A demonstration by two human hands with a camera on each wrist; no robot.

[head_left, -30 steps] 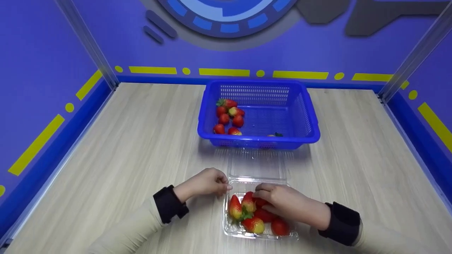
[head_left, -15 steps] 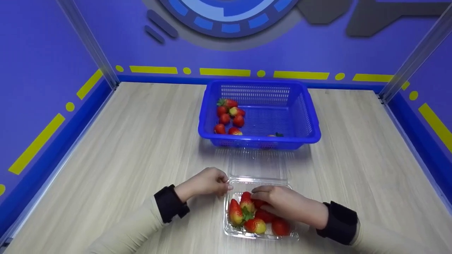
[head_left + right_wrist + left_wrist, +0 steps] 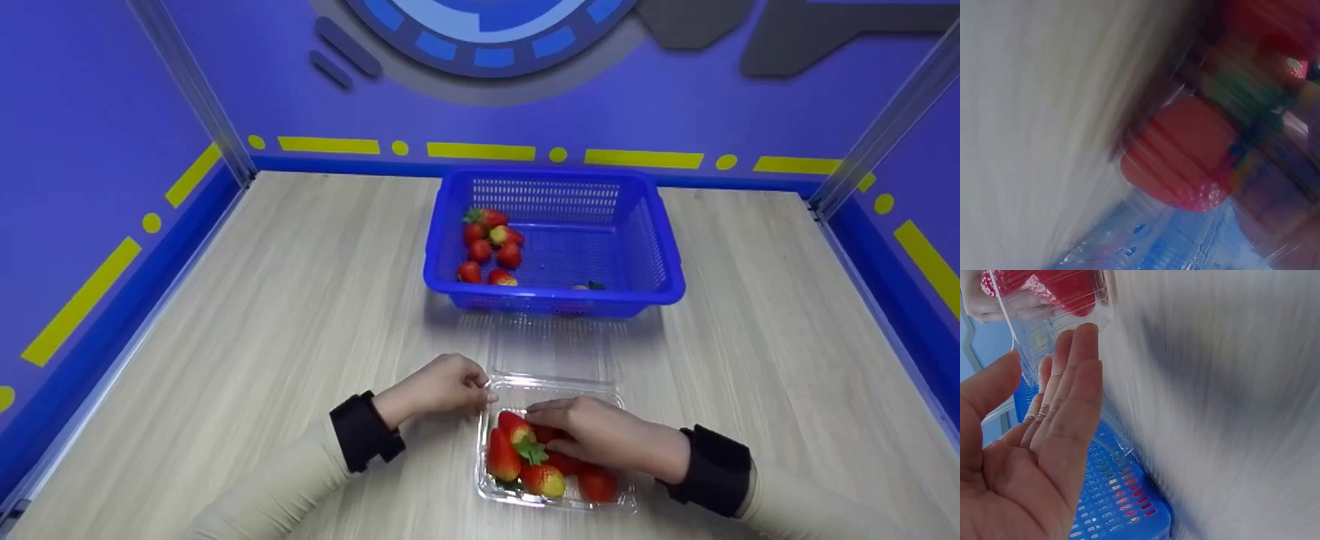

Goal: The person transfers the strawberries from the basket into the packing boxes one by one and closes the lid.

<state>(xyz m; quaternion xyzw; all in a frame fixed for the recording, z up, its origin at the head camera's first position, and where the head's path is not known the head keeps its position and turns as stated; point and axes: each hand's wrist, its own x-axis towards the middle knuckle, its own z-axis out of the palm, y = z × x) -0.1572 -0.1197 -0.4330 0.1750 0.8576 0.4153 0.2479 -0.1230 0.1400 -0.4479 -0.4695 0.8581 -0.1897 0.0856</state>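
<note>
A clear plastic clamshell box [image 3: 480, 491] lies open at the near middle, its lid [image 3: 551, 345] folded back toward the basket. Several strawberries [image 3: 503, 455] fill its front and left parts. My right hand [image 3: 607, 435] reaches in over them, thumb and fingers around a red strawberry [image 3: 547, 433] that it partly hides. Its fingertips lie against a leafy strawberry [image 3: 514, 426]; the right wrist view is blurred. At the box's left rear corner is my left hand [image 3: 446, 386], fingertips at the rim. In the left wrist view its fingers [image 3: 1075, 402] stretch out loosely along the wall.
Beyond the box stands a blue perforated basket [image 3: 555, 298]. Several strawberries [image 3: 495, 236] sit along its left side, and another [image 3: 585, 287] shows over its front wall. Blue panels [image 3: 337, 105] enclose the wooden table [image 3: 300, 262] at the back and sides.
My right hand has shifted slightly left, and the leafy strawberry at its fingertips has moved left and tilted. The strawberry at the left wall has slid a little nearer. My left hand stays put.
</note>
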